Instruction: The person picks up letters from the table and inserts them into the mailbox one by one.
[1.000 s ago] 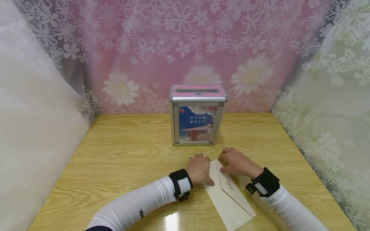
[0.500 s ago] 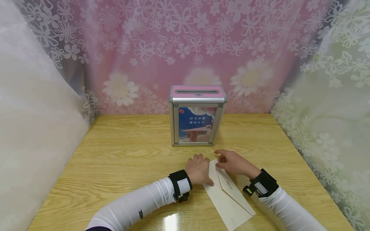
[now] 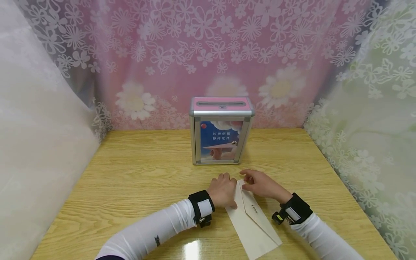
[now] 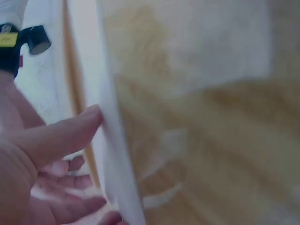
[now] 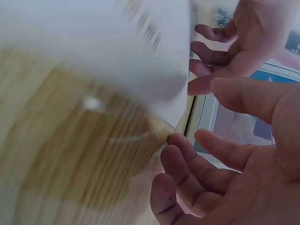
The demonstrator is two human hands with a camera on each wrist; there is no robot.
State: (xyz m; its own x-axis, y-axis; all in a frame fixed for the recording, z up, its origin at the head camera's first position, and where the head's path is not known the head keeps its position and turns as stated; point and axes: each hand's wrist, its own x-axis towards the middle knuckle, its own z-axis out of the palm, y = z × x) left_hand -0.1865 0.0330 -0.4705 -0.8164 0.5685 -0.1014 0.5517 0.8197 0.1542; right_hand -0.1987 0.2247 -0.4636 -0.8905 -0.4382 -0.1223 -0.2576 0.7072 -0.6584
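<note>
A cream envelope (image 3: 251, 231) with a pointed flap and a short line of print lies slantwise in front of me. My left hand (image 3: 221, 191) grips its left edge near the far end, thumb over the paper. In the left wrist view that thumb (image 4: 75, 133) meets the envelope's edge, with the other fingers beyond it. My right hand (image 3: 262, 185) hovers by the far corner, its fingers loosely bent and nothing between them. The right wrist view puts its fingertips (image 5: 174, 157) just below the envelope's corner (image 5: 173, 110), with a gap to its thumb.
Behind both hands stands a silver-framed letter box (image 3: 221, 141) with a pink top, a slot (image 3: 221, 103) and a small lock on its door. It sits on a wood-grain table (image 3: 146, 162). Flowered curtains (image 3: 208, 54) close off the back and sides.
The envelope has shifted slightly left and turned a little at its near end. My right hand has moved left and its fingers have come off the flap's far corner. The left hand has barely moved.
</note>
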